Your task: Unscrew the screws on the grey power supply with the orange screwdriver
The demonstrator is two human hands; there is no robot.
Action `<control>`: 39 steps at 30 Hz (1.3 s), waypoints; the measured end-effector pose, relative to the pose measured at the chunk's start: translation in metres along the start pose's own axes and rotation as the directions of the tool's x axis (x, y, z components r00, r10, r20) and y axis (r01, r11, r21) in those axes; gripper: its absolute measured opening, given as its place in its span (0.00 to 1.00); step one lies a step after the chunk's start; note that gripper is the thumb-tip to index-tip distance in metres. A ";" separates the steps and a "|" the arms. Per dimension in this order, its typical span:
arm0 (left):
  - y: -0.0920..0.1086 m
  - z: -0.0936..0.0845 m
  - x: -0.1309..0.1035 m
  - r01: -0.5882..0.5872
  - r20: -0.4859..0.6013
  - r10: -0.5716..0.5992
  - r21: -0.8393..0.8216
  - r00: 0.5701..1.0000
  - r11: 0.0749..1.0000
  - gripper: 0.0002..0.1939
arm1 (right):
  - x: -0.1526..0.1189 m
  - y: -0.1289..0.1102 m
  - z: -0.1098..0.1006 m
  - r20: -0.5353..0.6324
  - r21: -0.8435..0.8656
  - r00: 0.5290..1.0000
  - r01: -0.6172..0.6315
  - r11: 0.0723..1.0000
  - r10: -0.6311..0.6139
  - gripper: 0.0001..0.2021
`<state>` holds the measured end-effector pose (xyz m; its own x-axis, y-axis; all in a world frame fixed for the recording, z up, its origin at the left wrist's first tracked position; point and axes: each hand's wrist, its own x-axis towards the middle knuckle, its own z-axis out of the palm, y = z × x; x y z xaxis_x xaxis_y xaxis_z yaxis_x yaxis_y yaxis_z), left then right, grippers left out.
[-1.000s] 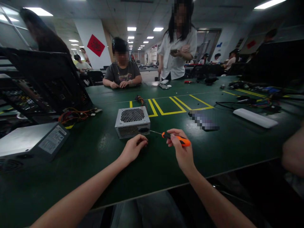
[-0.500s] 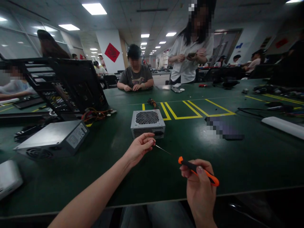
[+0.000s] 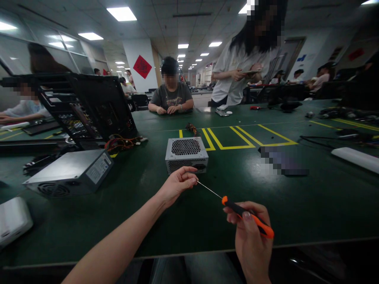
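1. Our left hand (image 3: 181,184) has its thumb and index finger pinched together at the far end of the screwdriver (image 3: 237,210); the tip is hidden there, and the other fingers curl loosely.
2. Our right hand (image 3: 251,232) wraps the orange-and-black handle, thumb laid along it, fingers closed underneath.
3. The near edge of the green table (image 3: 201,221) runs under our forearms, the right wrist crossing it.
4. Green tabletop stretches on our left to the silver power unit (image 3: 69,169), and on our right to the blurred flat thing (image 3: 282,161).
5. The screwdriver slants above the table, its thin shaft pointing forward and left, its handle back toward us at the right.
6. Just beyond our left fingers sits the gray power supply (image 3: 186,156), grille upward, socket side facing us, longer side running left to right; we cannot tell whether the fingers touch it.
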<state>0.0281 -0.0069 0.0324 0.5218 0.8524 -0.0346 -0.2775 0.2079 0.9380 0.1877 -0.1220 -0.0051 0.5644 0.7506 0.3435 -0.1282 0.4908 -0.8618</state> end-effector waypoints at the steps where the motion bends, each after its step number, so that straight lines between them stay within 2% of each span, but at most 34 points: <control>1: -0.001 -0.001 0.000 -0.004 0.009 0.004 0.011 1.000 1.000 0.20 | 0.000 0.000 -0.001 0.004 -0.006 1.000 0.006 1.000 -0.006 0.03; 11: -0.002 -0.008 0.002 0.006 0.038 -0.006 0.002 0.999 1.000 0.20 | -0.003 0.002 -0.004 0.035 -0.064 0.999 0.006 0.998 -0.004 0.04; 16: -0.002 -0.010 0.003 0.041 0.040 -0.042 0.015 0.998 0.999 0.20 | -0.006 0.005 -0.008 0.104 -0.177 0.991 0.099 0.979 -0.081 0.07; 18: -0.002 -0.011 0.003 0.037 0.028 -0.037 0.004 0.999 0.999 0.19 | -0.006 0.005 -0.008 0.167 -0.265 0.975 0.186 0.946 -0.145 0.08; 20: -0.003 -0.013 0.005 0.026 0.007 -0.026 -0.027 1.000 0.999 0.19 | -0.005 0.003 -0.008 0.280 -0.342 0.940 0.288 0.895 -0.195 0.09; 22: -0.004 -0.015 0.007 0.015 -0.014 -0.016 -0.068 1.000 0.998 0.19 | -0.005 0.002 -0.008 0.398 -0.382 0.895 0.364 0.850 -0.204 0.11; 24: -0.005 -0.016 0.008 0.008 -0.027 -0.011 -0.099 1.000 0.995 0.18 | -0.005 0.001 -0.007 0.458 -0.399 0.867 0.397 0.826 -0.195 0.12; 33: -0.008 -0.004 0.009 0.045 -0.025 -0.050 -0.156 0.998 0.987 0.20 | -0.008 0.000 -0.003 0.394 -0.428 0.892 0.391 0.815 -0.221 0.10; 36: -0.011 -0.007 0.010 0.028 -0.029 -0.030 -0.047 0.999 0.999 0.20 | -0.007 0.001 -0.003 0.373 -0.438 0.897 0.394 0.808 -0.236 0.10; 38: -0.014 -0.010 0.010 -0.055 -0.054 0.067 0.205 0.996 0.977 0.19 | -0.007 0.001 -0.004 0.352 -0.466 0.904 0.396 0.791 -0.245 0.10; 39: -0.015 -0.012 0.009 -0.123 -0.072 0.164 0.390 0.984 0.912 0.17 | -0.006 0.001 -0.004 0.342 -0.487 0.907 0.394 0.779 -0.245 0.10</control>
<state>0.0276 0.0037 0.0142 0.4096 0.9073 0.0949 -0.0029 -0.1027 0.9947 0.1873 -0.1281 -0.0101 0.2646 0.7117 0.6507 0.5195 0.4633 -0.7180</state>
